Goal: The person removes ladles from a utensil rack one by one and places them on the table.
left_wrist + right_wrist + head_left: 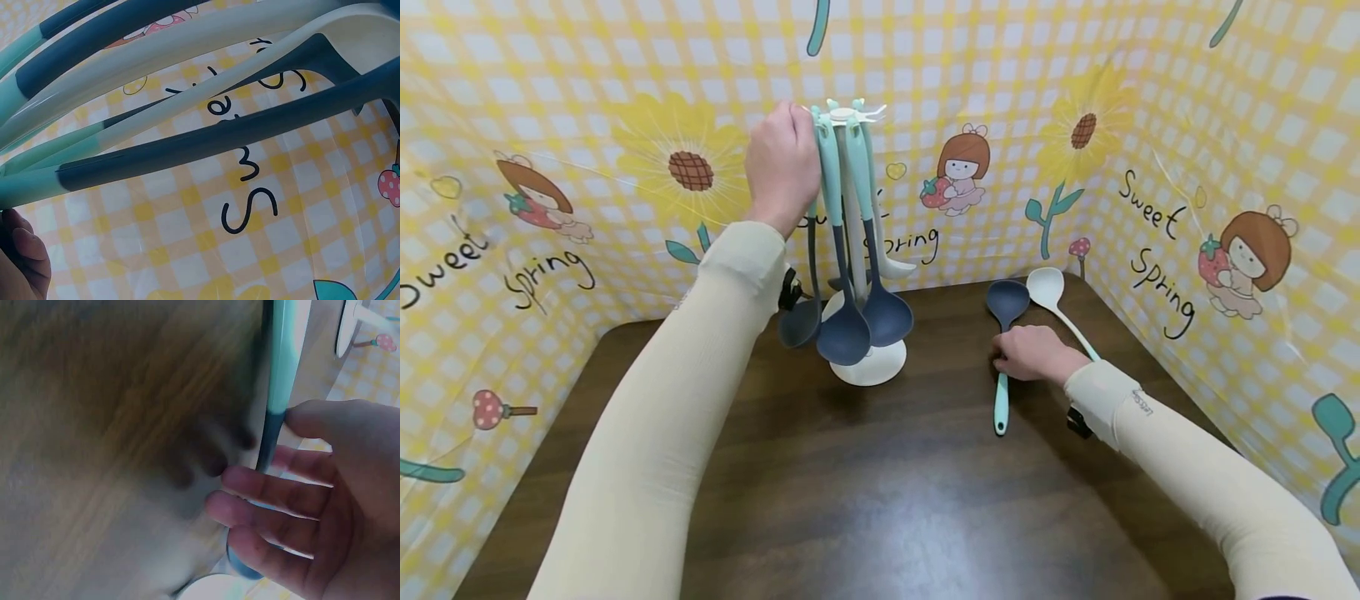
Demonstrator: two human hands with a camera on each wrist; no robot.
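Observation:
A white utensil stand (883, 364) carries several dark blue ladles (844, 333) with mint handles, plus a white utensil (895, 267) hanging behind. My left hand (784, 162) grips the top left of the stand, fingers curled; its grip point is hidden by the hand itself. In the left wrist view, a mint handle (28, 187) passes right above the curled fingers (31, 244). On the right, a dark blue ladle (1008, 302) lies on the table, bowl pointing away. My right hand (1037, 352) pinches it where the mint handle (284, 356) meets the dark shaft.
A white ladle (1047, 287) with a mint handle lies just right of the blue one, partly behind my right hand. The dark wooden table (880, 500) is enclosed at the back and sides by checked, printed sheeting (1000, 92).

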